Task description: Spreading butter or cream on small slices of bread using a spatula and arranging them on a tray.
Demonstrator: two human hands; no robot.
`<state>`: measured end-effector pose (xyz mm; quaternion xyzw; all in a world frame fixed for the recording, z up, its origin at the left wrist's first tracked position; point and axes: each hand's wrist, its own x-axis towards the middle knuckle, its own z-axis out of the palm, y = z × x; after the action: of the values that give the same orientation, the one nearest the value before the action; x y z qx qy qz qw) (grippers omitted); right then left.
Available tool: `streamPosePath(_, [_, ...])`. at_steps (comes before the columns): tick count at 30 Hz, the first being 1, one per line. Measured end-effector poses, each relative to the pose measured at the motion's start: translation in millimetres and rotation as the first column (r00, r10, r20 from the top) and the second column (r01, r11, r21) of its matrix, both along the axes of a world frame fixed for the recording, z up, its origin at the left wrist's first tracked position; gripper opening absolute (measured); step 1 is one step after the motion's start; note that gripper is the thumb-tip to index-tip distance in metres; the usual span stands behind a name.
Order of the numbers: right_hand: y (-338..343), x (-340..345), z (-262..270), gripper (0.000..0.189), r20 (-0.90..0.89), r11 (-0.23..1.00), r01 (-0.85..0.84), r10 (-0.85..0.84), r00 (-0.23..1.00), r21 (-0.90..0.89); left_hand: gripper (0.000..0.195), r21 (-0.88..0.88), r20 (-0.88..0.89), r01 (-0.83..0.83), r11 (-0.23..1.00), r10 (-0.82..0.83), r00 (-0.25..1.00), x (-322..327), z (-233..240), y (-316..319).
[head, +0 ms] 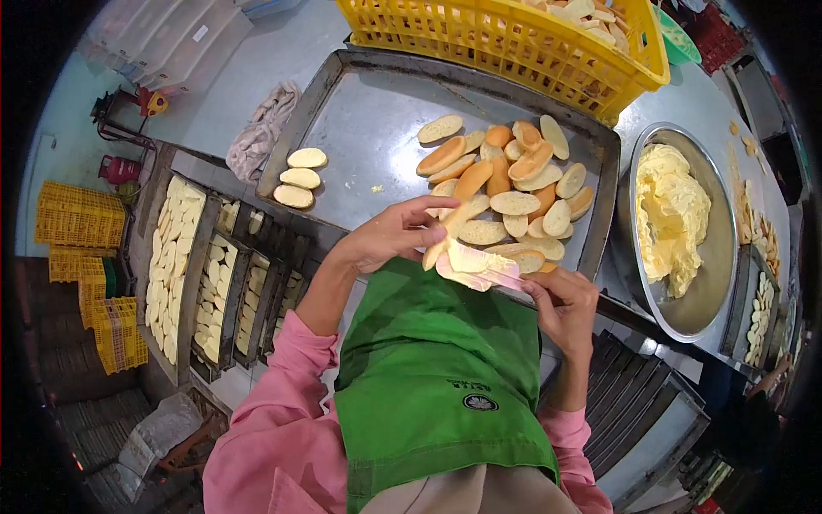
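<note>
Between the fingers and thumb of my left hand (399, 232) is a sliced oval bread piece (452, 225), tilted over the near edge of a metal tray (366, 96). My right hand (563, 302) grips a pink plastic spatula (491, 270) smeared with pale yellow cream, its blade against the lower end of that bread. Many loose bread slices (515, 203) lie heaped in the tray's right half. Several slices coated with cream (300, 178) sit in a column at its left side. Right of the tray stands a steel bowl (719, 257) of yellow cream (671, 212).
A yellow plastic crate (501, 58) full of bread stands behind the tray. A crumpled cloth (263, 132) lies left of it. Lower left, a rack holds trays of coated slices (172, 257). Stacked metal trays (623, 417) stand lower right. Part of another person's arm (772, 376) shows far right.
</note>
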<state>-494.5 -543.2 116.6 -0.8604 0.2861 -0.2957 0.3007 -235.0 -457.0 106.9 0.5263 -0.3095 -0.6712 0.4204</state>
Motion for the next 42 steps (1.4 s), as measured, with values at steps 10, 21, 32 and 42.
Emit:
streamPosePath(10, [10,21,-20,0.019,0.217,0.95,0.186,-0.242,0.946,0.251,0.053,-0.093,-0.509,-0.252,0.963,0.171,0.843,-9,-19,13])
streamPosePath(21, [7,29,-14,0.04,0.157,0.99,0.137,-0.134,0.979,-0.012,0.06,-0.074,-0.528,-0.293,0.953,0.212,0.822,-10,-20,15])
streamPosePath(32, [-2,-5,-35,0.027,0.166,0.904,0.418,-0.427,0.889,0.089,0.06,-0.411,0.209,-0.579,0.705,0.691,0.693,133,-9,10])
streamPosePath(42, [5,-12,-33,0.023,0.179,0.847,0.484,-0.522,0.834,0.218,0.046,-0.354,0.905,-0.414,0.838,0.419,0.075,278,-95,5])
